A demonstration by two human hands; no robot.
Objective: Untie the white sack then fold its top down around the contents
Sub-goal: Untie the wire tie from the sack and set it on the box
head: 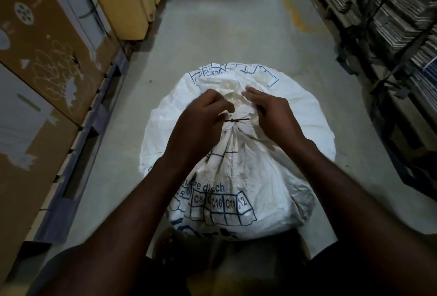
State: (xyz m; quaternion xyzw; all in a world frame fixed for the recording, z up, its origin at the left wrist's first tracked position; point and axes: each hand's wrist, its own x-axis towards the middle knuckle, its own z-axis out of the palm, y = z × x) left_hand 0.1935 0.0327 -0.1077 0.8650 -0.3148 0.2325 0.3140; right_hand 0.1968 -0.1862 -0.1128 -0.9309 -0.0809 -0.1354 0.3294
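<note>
A large white woven sack point(238, 168) with blue printed grid and lettering stands on the floor in front of me. Its neck is gathered and bound by a thin dark tie point(237, 120), above which the loose top point(227, 82) bunches out. My left hand point(201, 118) is at the neck's left side, fingers pinched at the tie's left end. My right hand point(272, 111) rests on the neck's right side, fingers spread over the gathered cloth by the tie.
Brown cardboard boxes point(40, 63) on blue pallets line the left of the aisle. Stacked flat materials on racks and pallets point(387, 11) line the right. Grey concrete floor point(224, 19) runs ahead beyond the sack.
</note>
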